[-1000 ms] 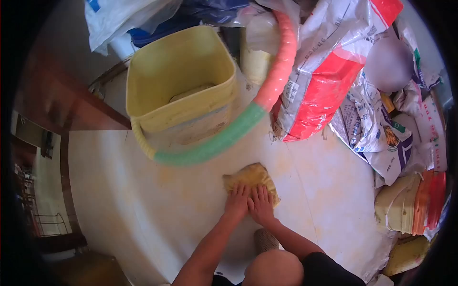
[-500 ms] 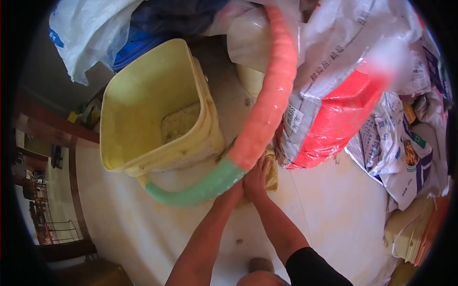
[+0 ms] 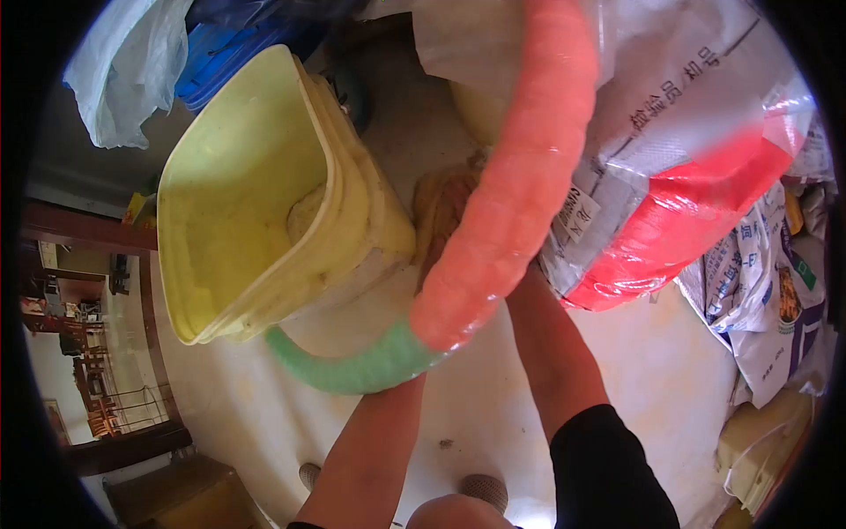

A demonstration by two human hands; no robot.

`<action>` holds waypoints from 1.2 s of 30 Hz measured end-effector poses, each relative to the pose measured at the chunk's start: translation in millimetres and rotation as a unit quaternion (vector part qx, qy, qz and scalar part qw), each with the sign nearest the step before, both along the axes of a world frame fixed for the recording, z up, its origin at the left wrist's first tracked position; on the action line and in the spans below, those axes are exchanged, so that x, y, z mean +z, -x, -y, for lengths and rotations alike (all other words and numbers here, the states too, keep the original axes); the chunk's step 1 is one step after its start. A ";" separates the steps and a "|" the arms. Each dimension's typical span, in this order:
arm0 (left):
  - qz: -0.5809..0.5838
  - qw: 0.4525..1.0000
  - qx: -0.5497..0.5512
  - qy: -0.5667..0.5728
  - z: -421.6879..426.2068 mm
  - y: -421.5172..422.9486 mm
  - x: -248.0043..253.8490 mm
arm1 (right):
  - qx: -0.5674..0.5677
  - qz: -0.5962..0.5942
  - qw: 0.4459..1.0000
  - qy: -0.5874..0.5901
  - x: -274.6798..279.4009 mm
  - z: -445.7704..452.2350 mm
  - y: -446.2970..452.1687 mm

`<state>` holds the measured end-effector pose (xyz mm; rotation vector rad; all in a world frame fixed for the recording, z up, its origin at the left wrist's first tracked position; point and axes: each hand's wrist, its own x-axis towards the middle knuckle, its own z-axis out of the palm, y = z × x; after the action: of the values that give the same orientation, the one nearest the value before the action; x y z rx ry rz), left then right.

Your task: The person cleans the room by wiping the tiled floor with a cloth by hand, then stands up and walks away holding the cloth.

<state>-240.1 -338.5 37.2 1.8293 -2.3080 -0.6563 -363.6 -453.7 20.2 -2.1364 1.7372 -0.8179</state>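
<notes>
The yellowish cloth [image 3: 425, 204] lies on the floor [image 3: 476, 410], right of the bucket [image 3: 363, 207], under the half-hidden left hand [image 3: 450, 204]; its openness I cannot tell. The hoop [image 3: 509, 212] hides the right hand. Probably soft, light; best gripped by a fold.

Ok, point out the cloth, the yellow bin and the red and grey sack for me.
Cloth [image 3: 425, 203]: head view, on its uncovered left part.
Yellow bin [image 3: 233, 194]: head view, on its inner wall.
Red and grey sack [image 3: 674, 225]: head view, on its red part.
</notes>
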 end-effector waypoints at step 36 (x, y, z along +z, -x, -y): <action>-0.108 0.951 0.276 -0.092 -347.6 -104.7 42.9 | 0.178 0.237 0.937 -0.184 5.0 -212.0 -133.4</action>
<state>-135.4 9.2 80.1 2.2114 -1.5326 -0.9356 -230.2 -241.6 25.2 -1.7428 1.1128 -0.7537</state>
